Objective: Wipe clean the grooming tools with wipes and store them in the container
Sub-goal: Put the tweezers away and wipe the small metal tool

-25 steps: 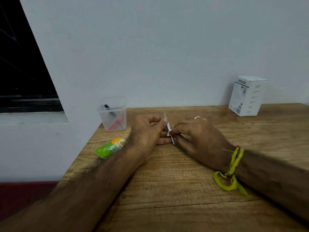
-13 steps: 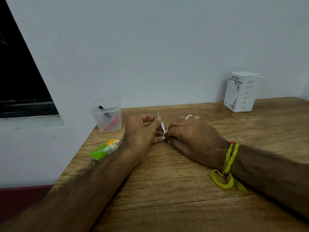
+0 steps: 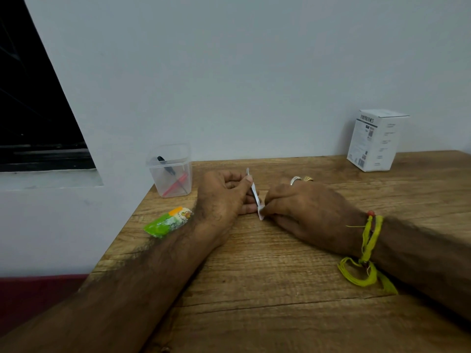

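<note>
Head view: left hand point(image 3: 224, 197) pinches a thin metal tool point(image 3: 252, 187) near its upper end, thumb against curled fingers, tool tilted with its tip up and away. Right hand point(image 3: 303, 210) pinches a small white wipe point(image 3: 260, 212) round the tool's lower end, fingers curled; two rings show on this hand. Both hands rest on the wooden counter point(image 3: 254, 276), close together. Yellow thread band point(image 3: 367, 250) on right wrist. Green wipe packet point(image 3: 168, 221) lies on the counter just beside the left forearm, near the left edge. Clear container point(image 3: 170, 171) stands at the counter's back left corner against the wall, holding a black-handled and a red tool. White box point(image 3: 377, 141) stands well apart at back right.
</note>
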A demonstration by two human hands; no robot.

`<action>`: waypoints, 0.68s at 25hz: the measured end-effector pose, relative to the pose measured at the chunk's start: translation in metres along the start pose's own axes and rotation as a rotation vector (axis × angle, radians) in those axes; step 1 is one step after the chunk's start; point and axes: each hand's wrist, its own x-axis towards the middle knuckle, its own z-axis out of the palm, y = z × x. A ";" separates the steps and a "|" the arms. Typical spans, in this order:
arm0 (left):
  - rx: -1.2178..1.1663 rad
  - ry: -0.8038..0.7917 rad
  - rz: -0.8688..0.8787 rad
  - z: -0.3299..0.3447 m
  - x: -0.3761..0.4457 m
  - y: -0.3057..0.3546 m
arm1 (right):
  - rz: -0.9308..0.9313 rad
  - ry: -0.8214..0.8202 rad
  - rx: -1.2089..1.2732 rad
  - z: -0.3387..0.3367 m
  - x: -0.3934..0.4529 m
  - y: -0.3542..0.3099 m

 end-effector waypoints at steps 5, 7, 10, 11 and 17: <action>0.027 0.014 0.006 -0.002 0.003 -0.003 | -0.044 -0.008 -0.042 0.001 0.001 0.000; 0.044 0.004 0.005 -0.003 0.002 -0.003 | -0.047 -0.013 -0.040 -0.001 0.001 -0.001; 0.035 -0.001 -0.002 -0.003 0.001 -0.002 | -0.024 -0.009 -0.015 -0.002 0.000 -0.002; 0.027 -0.004 -0.005 -0.003 0.001 -0.002 | 0.004 -0.006 0.029 -0.001 0.000 -0.002; 0.001 -0.034 0.005 -0.001 -0.004 0.003 | 0.369 0.333 0.313 0.003 -0.001 0.006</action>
